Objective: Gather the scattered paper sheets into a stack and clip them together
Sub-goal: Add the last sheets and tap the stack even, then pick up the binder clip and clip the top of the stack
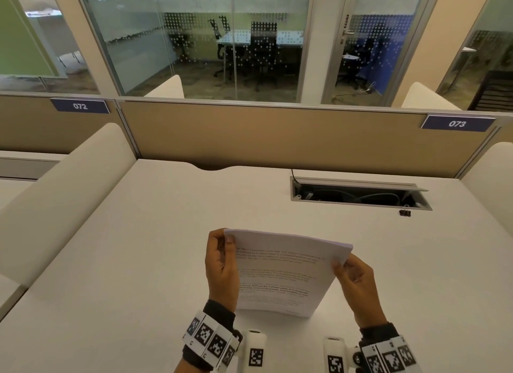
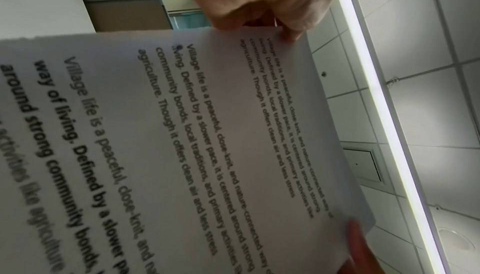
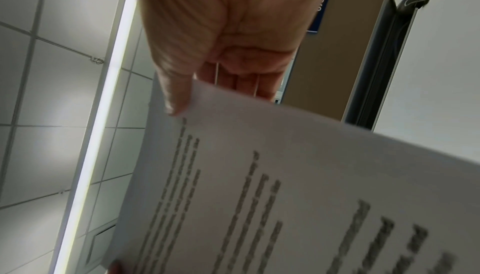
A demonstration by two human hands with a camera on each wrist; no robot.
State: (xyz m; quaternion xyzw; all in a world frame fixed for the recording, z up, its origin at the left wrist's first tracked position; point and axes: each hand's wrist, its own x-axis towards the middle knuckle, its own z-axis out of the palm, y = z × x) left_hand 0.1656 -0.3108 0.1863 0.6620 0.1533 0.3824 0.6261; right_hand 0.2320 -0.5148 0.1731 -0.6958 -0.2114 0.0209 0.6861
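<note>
you grasp the gathered paper stack [image 1: 280,272] upright on the desk [image 1: 138,247], left hand [image 1: 222,270] and right hand [image 1: 356,286] pinching its sides; the binder clip [image 1: 405,213] lies unused far right, so clipping remains.

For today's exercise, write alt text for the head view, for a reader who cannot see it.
Two hands hold a stack of printed paper sheets upright over a white desk, the left hand gripping its left edge and the right hand its right edge. A small black binder clip lies further back, beside an open cable tray.
</note>
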